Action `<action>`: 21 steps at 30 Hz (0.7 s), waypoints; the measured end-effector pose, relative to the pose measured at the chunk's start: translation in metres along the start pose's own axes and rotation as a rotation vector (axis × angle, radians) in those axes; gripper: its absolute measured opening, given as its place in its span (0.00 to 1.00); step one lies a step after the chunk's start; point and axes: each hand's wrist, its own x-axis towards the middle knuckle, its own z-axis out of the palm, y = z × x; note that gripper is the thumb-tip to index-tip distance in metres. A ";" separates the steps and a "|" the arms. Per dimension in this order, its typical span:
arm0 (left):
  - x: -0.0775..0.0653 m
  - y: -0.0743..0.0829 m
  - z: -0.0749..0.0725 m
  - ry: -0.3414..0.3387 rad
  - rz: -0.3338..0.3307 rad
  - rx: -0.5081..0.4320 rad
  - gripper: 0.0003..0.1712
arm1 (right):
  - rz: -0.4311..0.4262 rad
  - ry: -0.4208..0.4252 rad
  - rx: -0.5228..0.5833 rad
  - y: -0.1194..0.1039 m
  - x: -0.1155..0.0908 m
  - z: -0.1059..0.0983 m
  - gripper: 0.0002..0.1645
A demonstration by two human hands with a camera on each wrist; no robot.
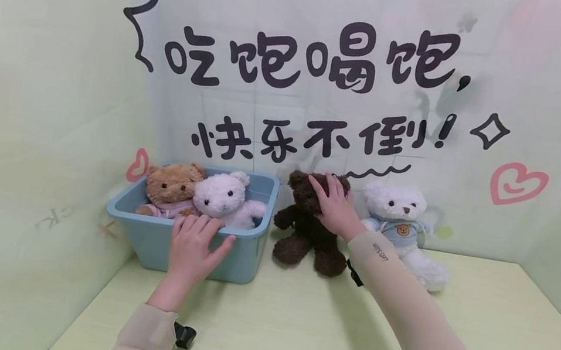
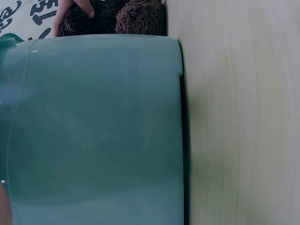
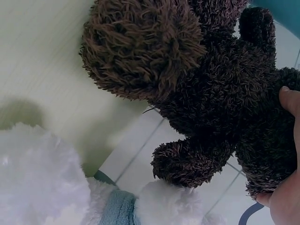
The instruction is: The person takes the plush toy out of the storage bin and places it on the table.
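A dark brown teddy bear [image 1: 312,232] sits upright on the table, just right of a blue plastic bin [image 1: 240,258]. From above, my right hand [image 1: 338,209] grips the bear's head. In the right wrist view, thumb and fingers lie on either side of the bear's furry head [image 3: 262,140]. My left hand [image 1: 193,252] holds the bin's front rim, fingers bent over the edge and thumb spread along the outside. Inside the bin sit a light brown teddy bear [image 1: 173,184] and a white teddy bear [image 1: 219,195], their lower parts hidden by its wall.
Another white teddy bear [image 1: 397,205] in a blue top sits right of the dark brown one, partly behind my right forearm. A pale wooden table [image 1: 281,335] carries everything. Behind stands a printed wall sheet [image 1: 324,3]; another sheet closes the left side.
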 end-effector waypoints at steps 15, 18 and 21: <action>-0.001 0.000 -0.001 -0.002 0.000 -0.003 0.22 | 0.024 0.000 0.011 -0.001 -0.002 0.004 0.53; -0.001 0.000 0.000 -0.001 0.000 -0.006 0.22 | 0.024 0.014 0.014 -0.001 -0.002 0.006 0.54; -0.001 -0.001 0.000 -0.002 -0.002 -0.007 0.22 | 0.028 0.025 0.011 -0.001 -0.002 0.007 0.53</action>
